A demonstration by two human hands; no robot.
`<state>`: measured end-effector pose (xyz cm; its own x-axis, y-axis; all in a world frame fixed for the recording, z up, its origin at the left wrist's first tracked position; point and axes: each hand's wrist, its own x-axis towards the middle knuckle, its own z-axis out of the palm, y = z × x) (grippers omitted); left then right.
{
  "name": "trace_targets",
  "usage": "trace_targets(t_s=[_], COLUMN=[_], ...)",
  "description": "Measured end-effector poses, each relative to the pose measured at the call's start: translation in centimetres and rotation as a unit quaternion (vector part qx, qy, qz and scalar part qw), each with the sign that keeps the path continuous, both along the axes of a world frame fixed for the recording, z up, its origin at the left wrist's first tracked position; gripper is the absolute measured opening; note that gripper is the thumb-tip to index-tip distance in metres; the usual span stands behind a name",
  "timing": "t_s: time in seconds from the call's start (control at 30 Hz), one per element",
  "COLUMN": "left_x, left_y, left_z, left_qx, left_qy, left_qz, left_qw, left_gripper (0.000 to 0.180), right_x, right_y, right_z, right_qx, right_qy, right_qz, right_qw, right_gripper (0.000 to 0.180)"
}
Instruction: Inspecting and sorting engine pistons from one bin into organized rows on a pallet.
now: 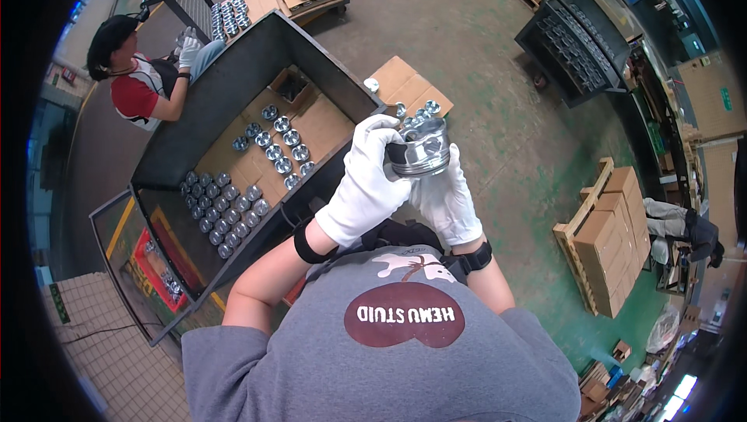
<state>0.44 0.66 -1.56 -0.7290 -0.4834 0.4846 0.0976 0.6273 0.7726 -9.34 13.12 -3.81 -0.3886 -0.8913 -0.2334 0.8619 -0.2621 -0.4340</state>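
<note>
Piston point(424, 148): I see it at 12 o'clock, axis tipped sideways.
Left hand point(366, 185): grips its top.
Right hand point(445, 203): cradles it beneath.

1. We hold a shiny metal piston point(421, 147) up in both white-gloved hands.
2. Our left hand point(366, 181) curls over its top and left side.
3. Our right hand point(445, 200) cups it from below.
4. Beneath lies a dark metal bin point(233, 87) lined with cardboard, rows of pistons point(222, 212) inside.
5. At upper left a co-worker point(136, 80) in white gloves sits beside the bin.
</note>
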Motion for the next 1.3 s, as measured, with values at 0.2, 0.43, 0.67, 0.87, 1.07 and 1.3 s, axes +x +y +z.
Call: trace_targets(t_s=[0.2,0.43,0.67,0.87,1.07,1.3], left_x=[0.0,0.0,0.3,-0.3,-1.1,-0.9], left_y=[-0.3,-0.5,-1.2,-0.6,1.6,1.9], left_z=[-0.4,-2.1,-4.2,-2.1,1.9,2.6], left_qx=[0.006,0.019,-0.017,-0.02,-0.009,-0.058], left_qy=[-0.011,-0.019,-0.044,-0.088,0.037,0.046], left_qz=[-0.001,-0.025,0.001,0.039,-0.035,-0.005], left_qw=[1.0,0.999,0.999,0.995,0.999,0.997], left_gripper=[0.049,0.054,0.038,0.05,0.078,0.074], right_x=[-0.2,0.0,-0.5,-0.6,-1.4,-1.0], right_y=[-0.3,-0.6,-0.3,0.1,0.3,0.1], right_z=[1.9,1.7,0.4,1.4,2.0,1.5], right_qx=[0.076,0.268,0.313,0.123,-0.097,-0.102], right_qy=[0.205,0.689,0.629,0.26,-0.087,-0.134], right_qz=[-0.11,-0.235,-0.229,-0.1,-0.052,-0.038], right_qw=[0.97,0.631,0.674,0.952,0.99,0.985], right_gripper=[0.077,0.076,0.077,0.064,0.053,0.049])
